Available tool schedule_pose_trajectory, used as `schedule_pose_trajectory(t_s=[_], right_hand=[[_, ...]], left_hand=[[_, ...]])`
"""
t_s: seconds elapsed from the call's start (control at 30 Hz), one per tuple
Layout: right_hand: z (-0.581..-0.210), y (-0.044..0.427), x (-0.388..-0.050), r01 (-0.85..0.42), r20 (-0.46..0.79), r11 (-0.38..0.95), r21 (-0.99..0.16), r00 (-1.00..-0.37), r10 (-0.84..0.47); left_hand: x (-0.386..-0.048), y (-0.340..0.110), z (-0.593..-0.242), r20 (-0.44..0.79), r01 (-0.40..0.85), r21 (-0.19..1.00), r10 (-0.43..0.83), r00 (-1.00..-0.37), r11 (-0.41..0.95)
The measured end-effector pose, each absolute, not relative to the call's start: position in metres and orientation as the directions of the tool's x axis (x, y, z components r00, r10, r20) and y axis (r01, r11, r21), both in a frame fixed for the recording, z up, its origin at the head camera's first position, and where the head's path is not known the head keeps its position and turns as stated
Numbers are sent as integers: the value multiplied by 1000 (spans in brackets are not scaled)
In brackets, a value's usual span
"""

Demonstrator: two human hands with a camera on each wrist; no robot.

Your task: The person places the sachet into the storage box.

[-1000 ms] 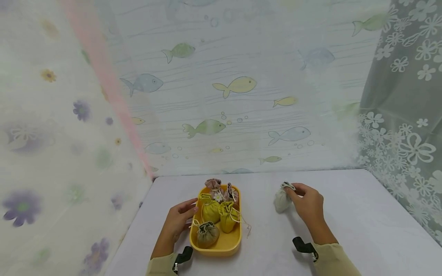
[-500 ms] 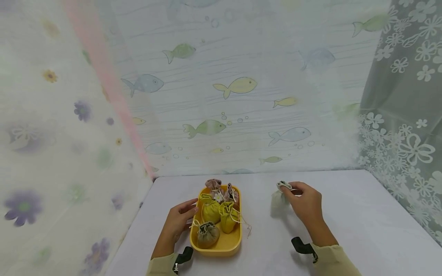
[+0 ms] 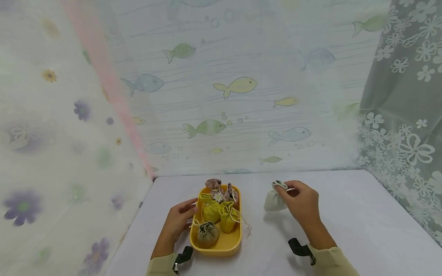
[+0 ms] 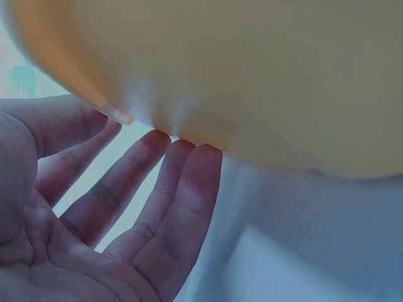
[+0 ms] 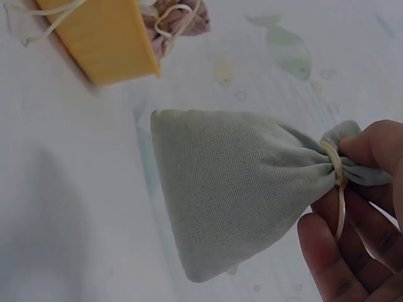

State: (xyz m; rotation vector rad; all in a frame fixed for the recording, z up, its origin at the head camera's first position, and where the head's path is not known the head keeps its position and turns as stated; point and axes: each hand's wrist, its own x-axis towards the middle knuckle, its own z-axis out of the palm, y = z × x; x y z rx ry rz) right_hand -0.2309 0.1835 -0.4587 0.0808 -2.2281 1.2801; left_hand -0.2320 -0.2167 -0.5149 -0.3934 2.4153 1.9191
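Observation:
In the head view, my right hand pinches a pale grey-green drawstring pouch by its gathered neck, above the white table. Up close in the right wrist view, the cloth pouch hangs from thumb and fingers, with a cream cord around its neck. My left hand rests against the left side of a yellow plastic tray. Seen from the left wrist, fairly straight fingers touch the tray's outer wall with their tips.
Inside the tray sit two yellow-green pouches, a brown pouch and pinkish pouches at the back. A cord trails over its right edge. A fish-patterned curtain stands behind the white table.
My right hand has moved left with the pouch, closer to the tray, and the pouch has swung a little. The left hand and the tray have stayed put.

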Motion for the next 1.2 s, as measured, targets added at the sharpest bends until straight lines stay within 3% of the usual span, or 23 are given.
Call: schedule_pose_trajectory(t_s=[0.4, 1.2], right_hand=[[-449, 173, -222, -412, 578, 543, -732, -797, 174], [-440, 126, -194, -518, 576, 390, -761, -817, 37]], left_hand=[[-230, -216, -513, -182, -214, 955, -163, -970, 205], [-231, -218, -515, -190, -221, 955, -164, -968, 199]])
